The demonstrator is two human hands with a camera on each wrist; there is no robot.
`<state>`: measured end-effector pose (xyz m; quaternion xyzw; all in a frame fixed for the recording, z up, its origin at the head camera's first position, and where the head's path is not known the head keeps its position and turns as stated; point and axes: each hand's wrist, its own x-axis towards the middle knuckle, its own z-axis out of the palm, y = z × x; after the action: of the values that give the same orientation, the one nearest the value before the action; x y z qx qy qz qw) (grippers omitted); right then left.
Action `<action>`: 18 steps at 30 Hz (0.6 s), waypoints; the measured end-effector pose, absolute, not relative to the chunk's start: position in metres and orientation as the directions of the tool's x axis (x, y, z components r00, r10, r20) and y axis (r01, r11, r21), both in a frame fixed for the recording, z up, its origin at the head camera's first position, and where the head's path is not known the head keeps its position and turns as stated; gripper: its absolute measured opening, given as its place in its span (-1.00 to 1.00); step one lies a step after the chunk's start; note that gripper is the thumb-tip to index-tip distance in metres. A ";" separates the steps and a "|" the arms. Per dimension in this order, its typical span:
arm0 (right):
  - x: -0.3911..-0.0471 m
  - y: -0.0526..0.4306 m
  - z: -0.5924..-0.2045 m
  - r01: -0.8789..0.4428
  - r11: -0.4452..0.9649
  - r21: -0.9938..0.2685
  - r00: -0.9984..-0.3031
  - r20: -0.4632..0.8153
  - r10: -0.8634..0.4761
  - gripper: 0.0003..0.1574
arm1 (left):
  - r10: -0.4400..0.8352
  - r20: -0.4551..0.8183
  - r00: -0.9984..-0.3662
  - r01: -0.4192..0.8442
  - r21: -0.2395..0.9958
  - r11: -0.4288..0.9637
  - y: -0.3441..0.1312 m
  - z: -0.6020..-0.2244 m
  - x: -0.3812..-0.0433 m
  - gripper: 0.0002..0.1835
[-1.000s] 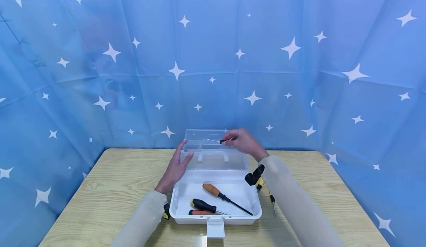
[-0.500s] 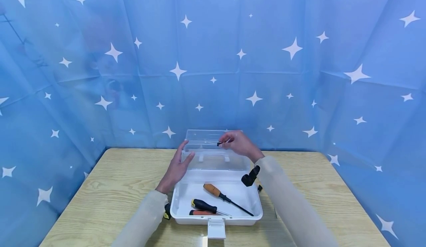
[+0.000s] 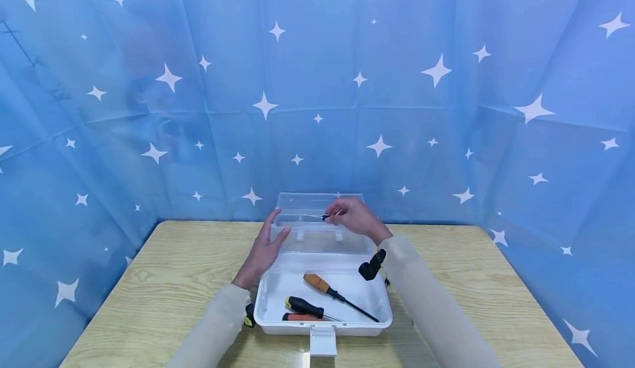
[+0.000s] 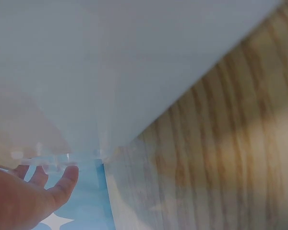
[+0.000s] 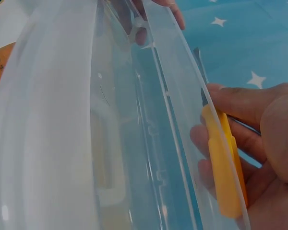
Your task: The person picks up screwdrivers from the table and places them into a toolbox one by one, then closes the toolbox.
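A white plastic toolbox (image 3: 278,324) stands with its clear lid (image 3: 317,198) raised at the back. My right hand (image 3: 353,214) pinches a small screwdriver with a yellow handle (image 5: 221,167) above the lid, its thin shaft pointing left in the head view. In the right wrist view the clear panel's edge overlaps the handle. My left hand (image 3: 263,251) holds the lid's left edge, thumb on the near side and fingers (image 4: 67,182) behind. Inside the box lie a wooden-handled screwdriver (image 3: 317,283), a black and yellow screwdriver (image 3: 303,306) and an orange-red handle (image 3: 297,317).
The box rests on a wood-grain table (image 3: 198,269), its white latch (image 3: 323,341) hanging open at the front. Beside its right wall, a dark tool end (image 3: 387,282) shows, mostly hidden by my sleeve. A blue star-printed curtain (image 3: 317,109) closes off the back and sides.
My right hand has shifted slightly left and down with the screwdriver, closer over the lid. The sleeve now covers more of the tools to the box's right. My left hand stays put.
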<state>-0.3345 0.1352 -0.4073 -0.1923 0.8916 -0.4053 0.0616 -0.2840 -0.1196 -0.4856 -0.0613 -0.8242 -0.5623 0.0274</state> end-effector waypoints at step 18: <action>-0.330 0.136 -0.410 -0.318 0.570 -0.758 -0.891 0.033 -0.454 -0.81 | 0.065 0.102 -0.993 0.119 0.929 0.351 -0.119 -0.486 -0.284 -0.30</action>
<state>-0.3305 0.1363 -0.4096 -0.2187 0.8821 -0.4088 0.0829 -0.2838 -0.1194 -0.4856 -0.0561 -0.8216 -0.5668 0.0235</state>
